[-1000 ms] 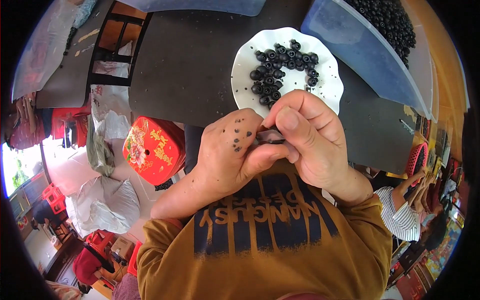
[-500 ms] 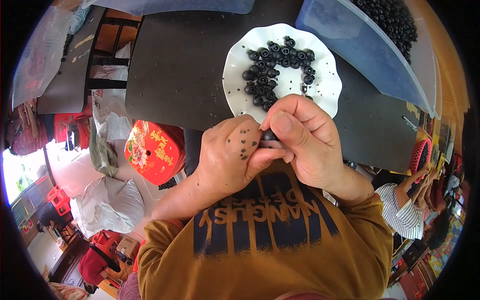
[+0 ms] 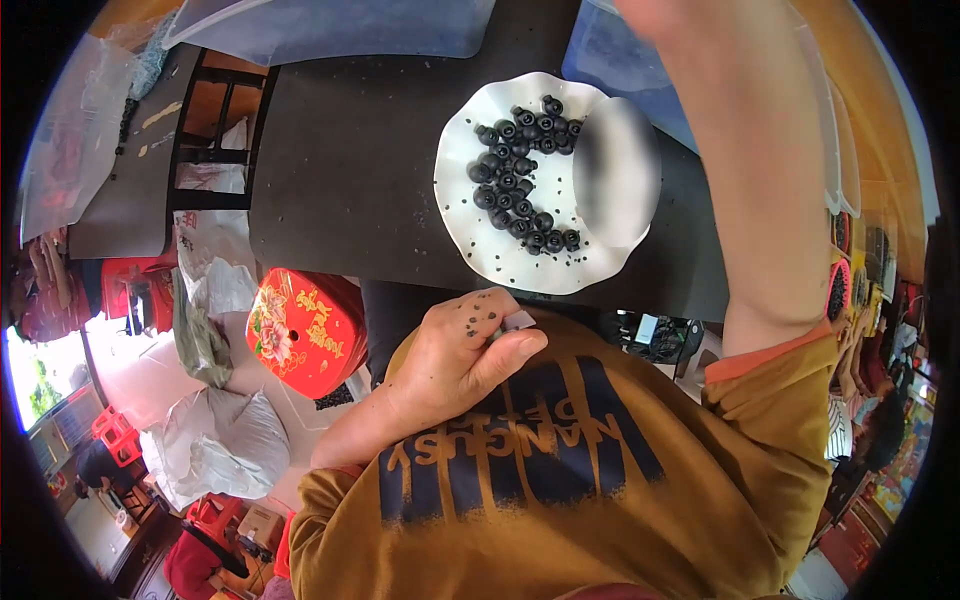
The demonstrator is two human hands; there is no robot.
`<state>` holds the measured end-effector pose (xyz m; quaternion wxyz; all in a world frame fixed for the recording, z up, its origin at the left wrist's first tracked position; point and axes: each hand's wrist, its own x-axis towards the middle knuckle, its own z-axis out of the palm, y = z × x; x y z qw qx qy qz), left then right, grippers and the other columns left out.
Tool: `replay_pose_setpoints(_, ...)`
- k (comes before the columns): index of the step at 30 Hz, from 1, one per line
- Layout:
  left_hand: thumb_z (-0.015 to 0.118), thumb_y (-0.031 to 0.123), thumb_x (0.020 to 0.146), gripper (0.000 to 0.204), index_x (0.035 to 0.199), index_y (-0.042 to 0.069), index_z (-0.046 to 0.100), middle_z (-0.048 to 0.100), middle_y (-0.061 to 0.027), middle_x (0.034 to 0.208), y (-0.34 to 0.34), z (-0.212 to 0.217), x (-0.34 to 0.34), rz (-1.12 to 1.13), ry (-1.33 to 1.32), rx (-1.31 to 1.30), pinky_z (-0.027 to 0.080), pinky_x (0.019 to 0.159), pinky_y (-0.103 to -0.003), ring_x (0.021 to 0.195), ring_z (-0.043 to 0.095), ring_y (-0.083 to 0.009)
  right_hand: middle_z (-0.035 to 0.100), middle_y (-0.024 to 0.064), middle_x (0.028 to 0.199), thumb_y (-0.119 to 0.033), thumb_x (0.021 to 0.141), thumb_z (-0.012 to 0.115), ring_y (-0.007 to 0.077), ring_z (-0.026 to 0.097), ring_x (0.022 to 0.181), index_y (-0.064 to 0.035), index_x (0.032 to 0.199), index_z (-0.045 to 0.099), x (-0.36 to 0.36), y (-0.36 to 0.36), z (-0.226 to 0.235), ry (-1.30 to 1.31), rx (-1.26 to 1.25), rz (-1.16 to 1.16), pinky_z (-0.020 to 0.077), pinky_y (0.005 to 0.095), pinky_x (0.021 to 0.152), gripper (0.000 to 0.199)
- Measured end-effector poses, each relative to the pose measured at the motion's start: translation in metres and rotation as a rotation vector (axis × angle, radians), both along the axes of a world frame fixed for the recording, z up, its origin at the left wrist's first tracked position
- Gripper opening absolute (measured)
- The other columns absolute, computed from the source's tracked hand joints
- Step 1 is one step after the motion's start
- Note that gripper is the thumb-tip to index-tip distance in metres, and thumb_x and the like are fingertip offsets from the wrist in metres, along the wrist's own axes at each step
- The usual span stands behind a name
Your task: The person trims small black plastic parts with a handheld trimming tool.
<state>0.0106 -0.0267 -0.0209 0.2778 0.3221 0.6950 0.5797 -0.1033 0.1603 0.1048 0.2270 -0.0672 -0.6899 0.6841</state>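
Left hand (image 3: pixel 458 347): you pinch the flat grey tool (image 3: pixel 518 321), thumb closed down; best hold its edge clear of skin
Black pieces (image 3: pixel 508 181): on the white plate (image 3: pixel 455 170), farther off; best handled singly
Right forearm (image 3: pixel 765 170): crosses the far-right bin (image 3: pixel 610 55); your grip lies out of view

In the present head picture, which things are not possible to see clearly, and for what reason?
In the head view:
Right hand: cut off by the top edge.
Flat grey piece: partly hidden by the left hand.
White plate: right part covered by a blurred patch.
Translucent bin: partly behind the right forearm.
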Motion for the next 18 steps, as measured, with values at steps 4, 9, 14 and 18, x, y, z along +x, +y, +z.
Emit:
replay_pose_setpoints(4,0.059,0.025,0.083,0.026,0.077,-0.001,0.054,0.052,-0.0119,0.065,-0.005,-0.008,-0.001,0.022,-0.067,-0.004,0.042,0.053,-0.032,0.058,0.052,-0.0281,0.057,0.0038,0.076,-0.009,0.08,0.058,0.0102,0.053,0.072,-0.0008,0.093,0.059,0.081,0.015,-0.051,-0.007,0.621,0.298,0.042,0.0223,0.066,0.015)
replay_pose_setpoints(9,0.06,0.023,0.082,0.026,0.075,-0.001,0.052,0.05,-0.013,0.063,0.009,-0.009,-0.008,-0.107,-0.038,-0.026,0.041,0.053,-0.034,0.058,0.051,-0.0294,0.057,0.0091,0.08,-0.009,0.07,0.067,0.0247,0.053,0.07,-0.0026,0.087,0.058,0.138,0.043,-0.103,-0.14,1.081,0.272,0.0426,0.0317,0.062,0.02)
replay_pose_setpoints(14,0.06,0.022,0.082,0.026,0.074,0.0,0.05,0.05,-0.0127,0.063,0.024,-0.005,-0.001,-0.141,0.019,-0.014,0.04,0.053,-0.035,0.058,0.051,-0.03,0.052,0.0059,0.081,-0.013,0.069,0.066,0.0253,0.052,0.078,-0.0053,0.083,0.056,0.143,0.049,-0.121,-0.25,1.233,0.306,0.0441,0.035,0.067,0.019)
replay_pose_setpoints(18,0.06,0.021,0.081,0.025,0.074,0.0,0.05,0.05,-0.0127,0.064,0.025,-0.002,0.0,-0.116,-0.011,-0.016,0.04,0.053,-0.034,0.058,0.051,-0.0297,0.054,0.0069,0.082,-0.013,0.069,0.066,0.0258,0.053,0.077,-0.0057,0.087,0.058,0.133,0.051,-0.124,-0.28,1.27,0.324,0.0449,0.0354,0.067,0.02)
